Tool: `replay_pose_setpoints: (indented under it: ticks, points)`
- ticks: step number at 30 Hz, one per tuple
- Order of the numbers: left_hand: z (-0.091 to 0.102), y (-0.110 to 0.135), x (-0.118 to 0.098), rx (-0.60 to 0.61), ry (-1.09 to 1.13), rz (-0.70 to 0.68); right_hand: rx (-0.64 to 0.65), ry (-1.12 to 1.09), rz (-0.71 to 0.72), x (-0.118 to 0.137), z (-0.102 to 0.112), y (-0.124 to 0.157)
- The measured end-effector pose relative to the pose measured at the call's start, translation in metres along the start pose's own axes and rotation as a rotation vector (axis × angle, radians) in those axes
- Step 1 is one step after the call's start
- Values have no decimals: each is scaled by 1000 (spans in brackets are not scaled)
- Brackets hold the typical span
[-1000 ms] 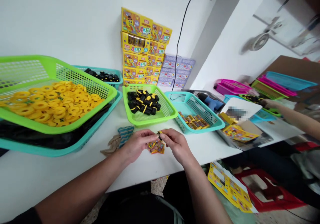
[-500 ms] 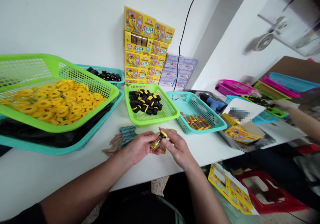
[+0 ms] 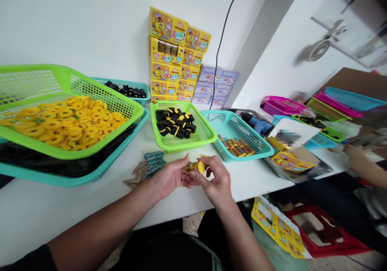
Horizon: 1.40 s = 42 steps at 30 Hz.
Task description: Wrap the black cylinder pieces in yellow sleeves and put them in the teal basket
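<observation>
My left hand (image 3: 171, 177) and my right hand (image 3: 215, 178) meet above the white table's (image 3: 60, 206) front edge. Both pinch one small cylinder (image 3: 196, 167) with a yellow end and a colourful wrapper around it. The left fingers grip its left part, the right fingers curl round its yellow end. Just behind the hands stands a green basket (image 3: 199, 140) with black and yellow cylinders (image 3: 174, 127). To its right a teal basket (image 3: 256, 152) holds small wrapped pieces (image 3: 237, 147).
A large green basket (image 3: 90, 150) of yellow rings (image 3: 65, 122) rests on a teal basket at the left. Yellow boxes (image 3: 175, 57) are stacked at the wall. A folded cloth (image 3: 152, 161) lies left of my hands. Another person's arm (image 3: 364, 164) reaches over trays at the right.
The small stack of wrappers on the table is gone from view. The cylinder has been lifted and turned, so its yellow end now faces me. The other person's hand drew back toward the right.
</observation>
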<state>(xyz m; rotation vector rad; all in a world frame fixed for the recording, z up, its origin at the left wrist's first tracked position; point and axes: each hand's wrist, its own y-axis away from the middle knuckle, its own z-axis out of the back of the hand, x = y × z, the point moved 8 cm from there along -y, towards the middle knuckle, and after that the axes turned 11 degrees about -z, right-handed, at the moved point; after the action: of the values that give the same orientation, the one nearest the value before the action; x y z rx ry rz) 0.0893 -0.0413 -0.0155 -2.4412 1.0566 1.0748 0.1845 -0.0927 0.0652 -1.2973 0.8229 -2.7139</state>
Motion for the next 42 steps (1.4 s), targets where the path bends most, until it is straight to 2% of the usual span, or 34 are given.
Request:
replay_pose_setpoints:
  ticks: [3,7,11,14,20,25,31,35,38,42]
  points:
    - [5,-2,-8,-61,42,-52,-52,101,120,11,-6,7]
    - [11,-3,-18,-153,62,-124,-60,148,133,7,-17,10]
    - [13,-3,-13,-184,120,-100,-142,221,213,10,-18,13]
    - [16,-4,-7,-208,159,-64,-127,279,267,14,-22,14]
    - [14,-3,-10,-211,138,2,-100,78,85,-4,-19,12]
    - [20,-3,-11,-283,129,-25,-108,156,123,1,-24,13]
    - [21,-1,-7,-327,124,-32,-124,41,77,-1,-22,12]
    - [22,0,-6,-371,127,1,-80,76,88,-1,-26,12]
    - [19,0,-10,-356,107,-15,-68,78,70,-3,-29,12]
    - [13,1,-8,-293,109,-8,-101,-22,48,-6,-26,11]
